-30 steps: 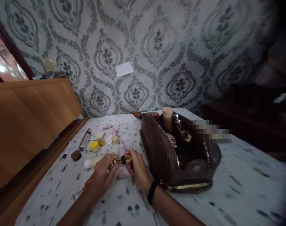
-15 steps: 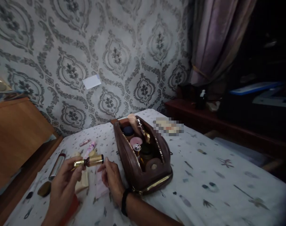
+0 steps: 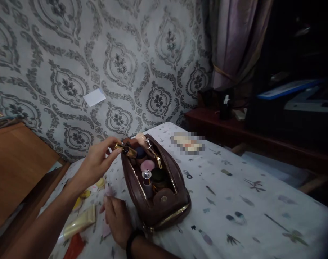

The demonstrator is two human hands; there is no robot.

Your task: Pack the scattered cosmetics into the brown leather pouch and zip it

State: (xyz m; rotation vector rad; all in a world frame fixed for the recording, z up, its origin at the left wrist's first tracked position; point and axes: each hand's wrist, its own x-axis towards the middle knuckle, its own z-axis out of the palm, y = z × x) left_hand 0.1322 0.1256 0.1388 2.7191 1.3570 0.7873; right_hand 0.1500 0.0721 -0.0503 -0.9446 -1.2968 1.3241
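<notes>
In the head view, my left hand (image 3: 100,158) is reaching in from the lower left to the middle of the frame, and its thumb and fingers are closing narrowly on the gold end of a small bottle (image 3: 129,152). The bottle is tilting over the far left edge of the open brown bag (image 3: 180,180), its body pointing down toward the blue lid (image 3: 140,152).

My right hand (image 3: 116,219) is lying low, left of the bag, with a black band (image 3: 133,239) circling the wrist. Its fingers are curling loosely over the pink tube (image 3: 107,216); I can't tell whether they are gripping it, as that patch is rather dim.

The bag is sitting just below the centre of the frame, its gold zip running round the opening. Inside, a pink lid (image 3: 147,166) is showing in the middle, a silver-topped bottle (image 3: 147,180) is standing nearer me, and a dark lid (image 3: 158,175) is sitting just right of it. A pale cap (image 3: 141,138) is poking up at the far end.

At the lower left, a yellow tube (image 3: 81,223) is lying on the patterned cloth (image 3: 220,201), with something red (image 3: 74,246) below it. A white card (image 3: 94,97) is showing against the wallpaper (image 3: 164,54), left of centre.
</notes>
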